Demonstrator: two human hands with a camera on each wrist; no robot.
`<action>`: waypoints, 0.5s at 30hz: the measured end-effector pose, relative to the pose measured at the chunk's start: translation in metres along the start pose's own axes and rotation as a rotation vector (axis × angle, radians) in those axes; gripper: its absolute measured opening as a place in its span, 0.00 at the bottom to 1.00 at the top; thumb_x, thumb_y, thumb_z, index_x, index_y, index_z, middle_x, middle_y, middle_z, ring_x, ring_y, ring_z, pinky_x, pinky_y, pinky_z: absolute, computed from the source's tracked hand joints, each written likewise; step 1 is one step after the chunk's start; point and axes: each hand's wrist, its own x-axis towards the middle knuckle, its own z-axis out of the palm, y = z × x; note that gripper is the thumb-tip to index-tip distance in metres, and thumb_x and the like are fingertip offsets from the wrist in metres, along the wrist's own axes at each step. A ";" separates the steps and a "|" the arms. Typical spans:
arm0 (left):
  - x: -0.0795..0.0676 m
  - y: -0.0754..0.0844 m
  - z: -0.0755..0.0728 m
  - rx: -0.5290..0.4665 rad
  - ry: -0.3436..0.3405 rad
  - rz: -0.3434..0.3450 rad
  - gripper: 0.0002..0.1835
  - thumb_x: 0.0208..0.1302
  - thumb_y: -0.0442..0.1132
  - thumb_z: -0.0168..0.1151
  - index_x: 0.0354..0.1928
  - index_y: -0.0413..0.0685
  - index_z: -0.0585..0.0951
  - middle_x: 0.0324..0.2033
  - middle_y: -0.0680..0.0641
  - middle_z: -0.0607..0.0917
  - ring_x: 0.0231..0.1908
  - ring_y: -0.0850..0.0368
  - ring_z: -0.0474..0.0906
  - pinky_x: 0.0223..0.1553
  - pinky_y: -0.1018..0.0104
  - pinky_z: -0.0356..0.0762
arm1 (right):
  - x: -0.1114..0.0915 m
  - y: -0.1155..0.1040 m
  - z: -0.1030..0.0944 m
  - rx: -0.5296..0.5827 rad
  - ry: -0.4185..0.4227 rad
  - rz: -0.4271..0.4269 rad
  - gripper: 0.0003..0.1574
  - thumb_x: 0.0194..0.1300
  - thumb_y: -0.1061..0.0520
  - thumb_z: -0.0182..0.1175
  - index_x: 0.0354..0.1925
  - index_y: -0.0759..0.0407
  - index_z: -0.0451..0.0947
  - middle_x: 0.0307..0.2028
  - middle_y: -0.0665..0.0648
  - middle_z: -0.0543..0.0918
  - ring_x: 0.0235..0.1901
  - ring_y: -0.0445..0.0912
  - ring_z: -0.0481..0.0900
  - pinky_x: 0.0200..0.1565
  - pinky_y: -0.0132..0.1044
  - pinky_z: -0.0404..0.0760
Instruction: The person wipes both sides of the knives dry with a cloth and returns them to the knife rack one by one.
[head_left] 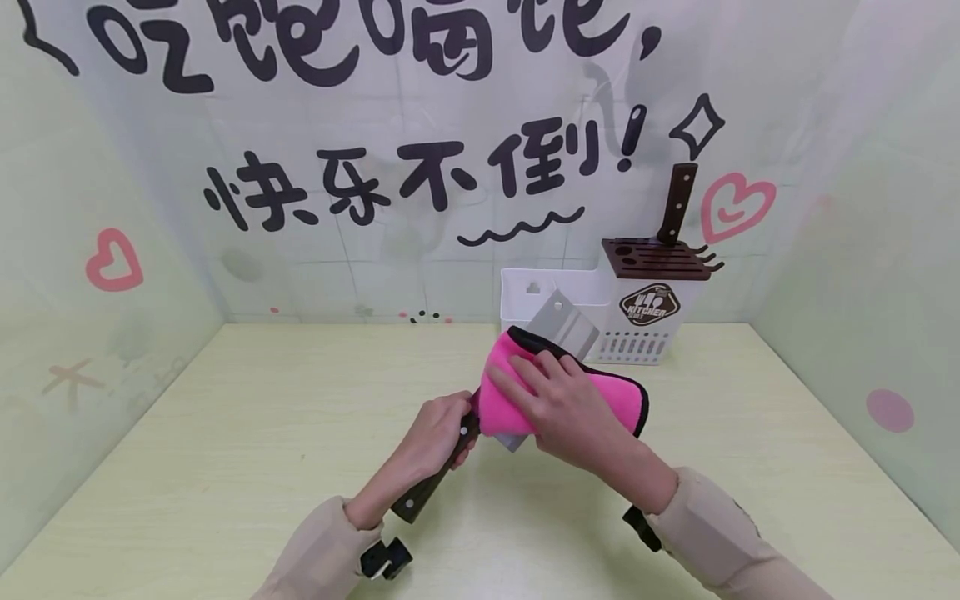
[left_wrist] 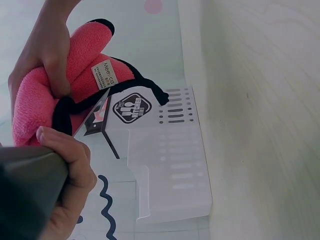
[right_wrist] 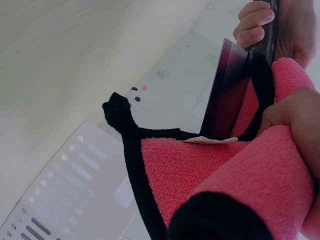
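In the head view a cleaver [head_left: 573, 329] with a dark riveted handle is held above the table, its broad blade slanting up to the right. My left hand [head_left: 435, 429] grips the handle, fingers curled round it. A pink towel [head_left: 618, 400] with black edging is folded over the blade, and my right hand [head_left: 566, 404] holds it there. The left wrist view shows the right thumb pressed into the towel [left_wrist: 32, 107], which bears a white label [left_wrist: 104, 75]. Seen from the right wrist, the blade [right_wrist: 220, 100] emerges from the towel folds; the rest is hidden.
Behind the hands, against the back wall, stands a white kitchen rack [head_left: 637, 342] with a brown slotted top [head_left: 645, 260] and small hooks at its right. A second dark-handled knife [head_left: 678, 204] stands in it. The pale wooden table [head_left: 225, 467] meets printed walls on three sides.
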 end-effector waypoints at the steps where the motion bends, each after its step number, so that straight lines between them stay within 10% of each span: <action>1: 0.000 0.000 0.000 0.000 0.000 -0.002 0.16 0.62 0.33 0.29 0.26 0.38 0.69 0.13 0.47 0.71 0.09 0.60 0.65 0.10 0.69 0.66 | 0.000 0.000 0.000 -0.001 0.003 -0.004 0.41 0.37 0.57 0.67 0.55 0.55 0.69 0.43 0.57 0.78 0.36 0.52 0.70 0.36 0.40 0.72; 15: 0.000 -0.001 0.002 -0.004 -0.007 -0.004 0.17 0.63 0.34 0.29 0.27 0.37 0.69 0.13 0.47 0.71 0.09 0.59 0.65 0.11 0.68 0.66 | -0.007 0.010 0.000 0.003 0.011 -0.081 0.50 0.30 0.52 0.72 0.57 0.53 0.68 0.47 0.58 0.76 0.42 0.54 0.70 0.37 0.41 0.72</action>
